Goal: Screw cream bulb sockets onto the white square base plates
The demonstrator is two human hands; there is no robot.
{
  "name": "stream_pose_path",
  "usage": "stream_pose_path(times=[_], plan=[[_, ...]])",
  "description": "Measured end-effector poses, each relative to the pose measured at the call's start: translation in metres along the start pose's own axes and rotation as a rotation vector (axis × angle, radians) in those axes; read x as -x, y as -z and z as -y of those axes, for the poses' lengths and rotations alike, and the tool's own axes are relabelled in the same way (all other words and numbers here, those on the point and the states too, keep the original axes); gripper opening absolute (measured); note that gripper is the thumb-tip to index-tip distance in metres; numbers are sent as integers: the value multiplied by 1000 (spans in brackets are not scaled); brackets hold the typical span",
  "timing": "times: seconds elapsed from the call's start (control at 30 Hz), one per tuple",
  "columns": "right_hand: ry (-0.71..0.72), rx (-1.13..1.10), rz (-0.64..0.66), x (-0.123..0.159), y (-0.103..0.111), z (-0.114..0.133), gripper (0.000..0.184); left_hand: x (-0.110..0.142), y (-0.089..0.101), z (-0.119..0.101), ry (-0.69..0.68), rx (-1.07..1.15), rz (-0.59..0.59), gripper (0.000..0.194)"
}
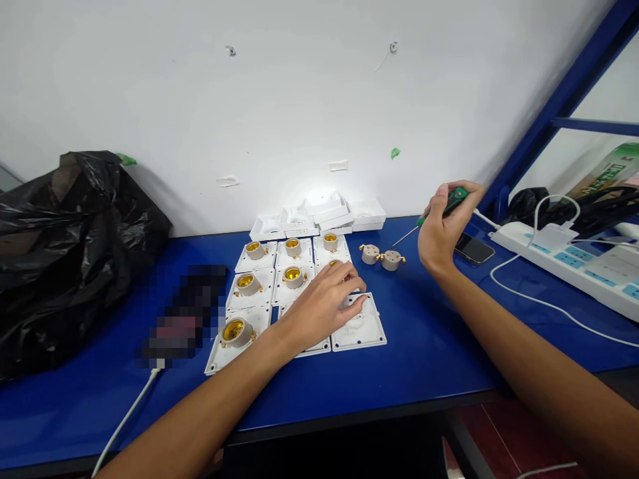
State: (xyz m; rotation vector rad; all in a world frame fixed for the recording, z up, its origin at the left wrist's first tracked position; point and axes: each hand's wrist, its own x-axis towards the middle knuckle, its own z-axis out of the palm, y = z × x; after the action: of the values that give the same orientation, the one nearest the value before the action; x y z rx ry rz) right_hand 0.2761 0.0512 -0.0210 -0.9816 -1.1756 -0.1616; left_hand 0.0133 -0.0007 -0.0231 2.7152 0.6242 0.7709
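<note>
My right hand [446, 229] is wrapped round a screwdriver with a green handle [455, 198]. Its thin shaft slants down to the left, with the tip just above two loose beige lamp sockets [391, 260] that lie face down. My left hand [322, 303] reaches over the white square base plates [367, 336], thumb and fingers apart. Its fingertips are by a lamp socket, mostly hidden, on a right-hand plate; I cannot tell whether they touch it. Several other plates carry upright lamp sockets [237, 331] with brass-coloured threads. The front right plate shows no socket.
White square covers [319, 207] are stacked against the wall. A black plastic bag [74, 253] and a blurred-out device [182, 319] with a white cable are at left. To the right lie a phone [474, 249], a white power strip [574, 266] and loose cables on the blue table [414, 346].
</note>
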Motion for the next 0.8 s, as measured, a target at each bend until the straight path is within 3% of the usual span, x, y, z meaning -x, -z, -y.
stream_pose_path(times=[0.1,0.43,0.6,0.8], plan=[[35,60,-180,-1,-1,3,16,0,-1,0,8,15,-2,8],[21,97,57,16,-9,23,9,0,-1,0,24,42,1,7],[-80,-5,175,26,-13,30,12,1,-1,-1,5,29,19,8],[-123,-55,199,33,-16,27,14,2,0,-3,1,23,61,12]])
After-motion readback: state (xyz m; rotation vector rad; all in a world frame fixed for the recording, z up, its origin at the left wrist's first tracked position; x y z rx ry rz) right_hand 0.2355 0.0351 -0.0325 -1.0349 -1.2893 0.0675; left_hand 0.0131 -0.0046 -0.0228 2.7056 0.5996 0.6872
